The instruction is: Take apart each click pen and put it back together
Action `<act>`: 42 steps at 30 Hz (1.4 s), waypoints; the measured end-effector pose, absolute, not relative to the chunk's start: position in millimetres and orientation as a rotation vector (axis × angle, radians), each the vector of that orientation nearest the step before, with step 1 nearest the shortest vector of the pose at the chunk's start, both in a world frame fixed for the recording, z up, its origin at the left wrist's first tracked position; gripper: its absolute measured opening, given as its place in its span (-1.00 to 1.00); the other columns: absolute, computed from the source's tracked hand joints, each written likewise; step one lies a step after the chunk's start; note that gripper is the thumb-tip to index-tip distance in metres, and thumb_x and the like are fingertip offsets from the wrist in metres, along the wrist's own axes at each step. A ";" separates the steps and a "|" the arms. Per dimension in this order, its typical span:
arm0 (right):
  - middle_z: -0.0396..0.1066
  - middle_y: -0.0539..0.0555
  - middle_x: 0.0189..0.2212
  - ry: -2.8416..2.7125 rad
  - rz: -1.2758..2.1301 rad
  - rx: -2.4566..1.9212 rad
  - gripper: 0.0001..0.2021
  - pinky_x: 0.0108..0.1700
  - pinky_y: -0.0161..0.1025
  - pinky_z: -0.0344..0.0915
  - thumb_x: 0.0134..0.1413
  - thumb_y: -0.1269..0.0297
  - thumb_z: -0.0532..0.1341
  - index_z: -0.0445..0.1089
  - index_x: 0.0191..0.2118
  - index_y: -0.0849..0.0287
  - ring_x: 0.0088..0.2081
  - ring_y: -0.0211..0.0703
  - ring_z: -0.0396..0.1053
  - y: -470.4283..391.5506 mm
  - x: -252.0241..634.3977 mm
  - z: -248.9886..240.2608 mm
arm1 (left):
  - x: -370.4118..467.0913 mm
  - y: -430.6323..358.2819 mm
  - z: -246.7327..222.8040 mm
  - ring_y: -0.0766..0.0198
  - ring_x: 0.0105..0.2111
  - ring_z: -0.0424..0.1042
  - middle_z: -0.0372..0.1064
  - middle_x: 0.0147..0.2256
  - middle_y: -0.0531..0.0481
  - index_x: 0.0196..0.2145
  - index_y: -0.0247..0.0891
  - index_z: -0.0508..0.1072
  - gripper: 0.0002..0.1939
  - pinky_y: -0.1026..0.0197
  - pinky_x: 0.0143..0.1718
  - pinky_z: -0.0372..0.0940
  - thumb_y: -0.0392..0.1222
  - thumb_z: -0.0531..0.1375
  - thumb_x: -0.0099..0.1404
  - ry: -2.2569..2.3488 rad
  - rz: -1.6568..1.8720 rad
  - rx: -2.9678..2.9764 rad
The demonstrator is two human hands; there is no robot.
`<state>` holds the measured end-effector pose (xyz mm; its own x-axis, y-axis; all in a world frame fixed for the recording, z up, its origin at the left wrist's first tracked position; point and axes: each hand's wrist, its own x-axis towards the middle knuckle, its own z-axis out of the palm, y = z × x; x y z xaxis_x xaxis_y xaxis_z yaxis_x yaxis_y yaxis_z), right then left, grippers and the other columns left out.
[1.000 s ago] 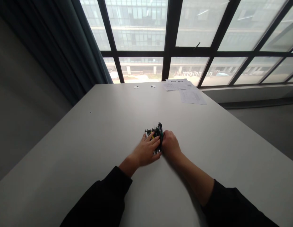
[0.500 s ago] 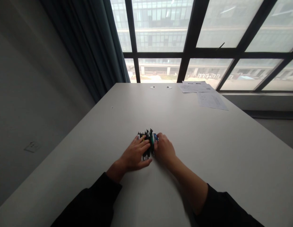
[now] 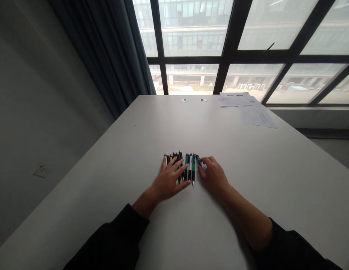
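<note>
Several pens lie side by side on the white table, pointing away from me. My left hand lies with fingers spread over the dark pens on the left, covering parts of them. Right of its fingertips lie a green and black pen, a white and black pen and another green pen. At the right end is a blue pen, tilted from the others. My right hand is closed, thumb and fingers on the blue pen; its lower part is hidden by the hand.
Printed papers lie at the far right of the table. Two white round pieces sit near the far edge. Beyond stands a dark-framed window, with a dark curtain on the left.
My right hand has moved right with the blue pen. The bunched pens have spread out, with the green and white ones now apart. My left hand has shifted slightly right, fingers wider.
</note>
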<state>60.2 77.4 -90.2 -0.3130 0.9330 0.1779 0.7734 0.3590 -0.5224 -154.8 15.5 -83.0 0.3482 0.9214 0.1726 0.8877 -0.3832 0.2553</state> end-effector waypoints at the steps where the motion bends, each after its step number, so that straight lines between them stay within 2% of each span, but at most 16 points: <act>1: 0.44 0.14 -0.12 -2.175 0.481 -1.462 -0.82 -0.16 -0.24 0.35 0.24 0.36 0.20 0.45 -0.06 0.19 -0.31 -0.17 0.45 77.4 59.5 -91.6 | -154.6 15.9 -83.3 -0.23 0.40 0.02 0.17 0.37 -0.20 0.31 -0.21 0.29 -0.40 -0.52 0.37 -0.22 0.15 0.11 0.44 1.671 0.424 2.482; 4: 0.44 0.11 -0.19 -2.177 0.489 -1.397 -0.86 -0.19 -0.26 0.36 0.25 0.36 0.19 0.47 -0.13 0.18 -0.36 -0.21 0.43 75.3 56.7 -94.1 | -155.2 16.9 -85.3 -0.18 0.41 0.03 0.19 0.36 -0.19 0.31 -0.26 0.29 -0.47 -0.49 0.38 -0.20 0.02 0.04 0.51 1.672 0.410 2.478; 8: 0.43 0.12 -0.21 -2.186 0.457 -1.336 -0.86 -0.15 -0.24 0.37 0.26 0.33 0.18 0.48 -0.16 0.17 -0.30 -0.15 0.44 70.5 53.2 -95.1 | -155.8 17.6 -87.8 -0.19 0.43 -0.05 0.16 0.37 -0.13 0.37 -0.24 0.19 -0.48 -0.52 0.37 -0.23 -0.08 -0.01 0.53 1.665 0.395 2.479; 11: 0.42 0.13 -0.20 -2.201 0.420 -1.303 -0.85 -0.14 -0.21 0.39 0.26 0.31 0.16 0.49 -0.16 0.15 -0.29 -0.12 0.43 68.7 51.5 -97.1 | -155.4 17.5 -88.2 -0.20 0.42 -0.05 0.16 0.38 -0.10 0.36 -0.22 0.21 -0.49 -0.53 0.37 -0.23 -0.11 -0.02 0.53 1.678 0.388 2.474; 15: 0.41 0.19 -0.20 -2.199 0.353 -1.267 -0.81 -0.03 -0.09 0.40 0.28 0.28 0.16 0.51 -0.15 0.17 -0.16 0.02 0.41 70.0 50.8 -101.2 | -156.7 15.9 -86.5 -0.20 0.42 -0.04 0.12 0.39 -0.13 0.36 -0.20 0.23 -0.46 -0.50 0.38 -0.23 0.01 0.01 0.52 1.684 0.389 2.488; 18: 0.40 0.28 -0.04 -2.198 0.302 -1.211 -0.73 0.12 0.02 0.34 0.31 0.27 0.15 0.49 0.02 0.21 -0.02 0.10 0.34 70.7 50.7 -102.0 | -158.1 14.4 -85.0 -0.20 0.43 -0.06 0.08 0.41 -0.13 0.38 -0.17 0.20 -0.34 -0.48 0.39 -0.29 0.17 0.08 0.46 1.622 0.369 2.548; 21: 0.39 0.28 0.09 -2.231 0.276 -1.128 -0.67 0.21 0.06 0.29 0.31 0.25 0.17 0.48 0.10 0.19 0.09 0.14 0.28 69.5 50.1 -100.4 | -157.9 14.0 -84.7 -0.19 0.42 -0.03 0.11 0.40 -0.10 0.38 -0.17 0.21 -0.35 -0.48 0.39 -0.30 0.18 0.07 0.46 1.576 0.343 2.583; 25: 0.46 0.27 0.04 -2.252 0.261 -1.087 -0.72 0.19 0.10 0.31 0.26 0.25 0.22 0.53 0.01 0.20 0.10 0.17 0.29 68.3 49.2 -99.0 | -155.9 15.1 -84.2 -0.14 0.41 -0.01 0.14 0.38 -0.09 0.39 -0.18 0.19 -0.39 -0.44 0.41 -0.32 0.12 0.01 0.51 1.554 0.360 2.616; 30: 0.53 0.26 -0.02 -2.238 0.256 -1.104 -0.76 0.16 0.07 0.35 0.25 0.29 0.21 0.54 -0.04 0.21 0.06 0.13 0.35 70.2 49.4 -100.9 | -151.3 15.8 -83.7 -0.14 0.40 0.01 0.12 0.39 -0.12 0.42 -0.22 0.11 -0.24 -0.43 0.41 -0.31 0.28 0.01 0.45 1.501 0.349 2.648; 33: 0.55 0.26 -0.02 -2.232 0.242 -1.122 -0.74 0.17 0.05 0.35 0.24 0.30 0.20 0.55 -0.03 0.23 0.06 0.11 0.36 71.0 50.9 -103.0 | -148.5 16.4 -85.8 -0.11 0.40 0.03 0.14 0.38 -0.12 0.40 -0.20 0.16 -0.28 -0.38 0.42 -0.26 0.27 -0.01 0.46 1.522 0.348 2.640; 38: 0.57 0.28 -0.04 -2.227 0.207 -1.162 -0.77 0.24 0.06 0.29 0.24 0.34 0.18 0.59 -0.15 0.25 0.10 0.14 0.34 71.8 52.2 -106.4 | -147.2 19.1 -88.3 -0.13 0.37 0.08 0.15 0.38 -0.11 0.36 -0.12 0.23 -0.34 -0.40 0.39 -0.17 0.26 0.02 0.46 1.584 0.363 2.613; 42: 0.53 0.28 0.01 -2.239 0.212 -1.188 -0.72 0.22 0.07 0.30 0.28 0.30 0.14 0.56 -0.07 0.24 0.10 0.13 0.35 71.5 52.0 -103.6 | -148.1 17.3 -85.6 -0.15 0.41 0.01 0.14 0.39 -0.11 0.37 -0.10 0.23 -0.27 -0.44 0.40 -0.27 0.33 0.04 0.41 1.579 0.365 2.617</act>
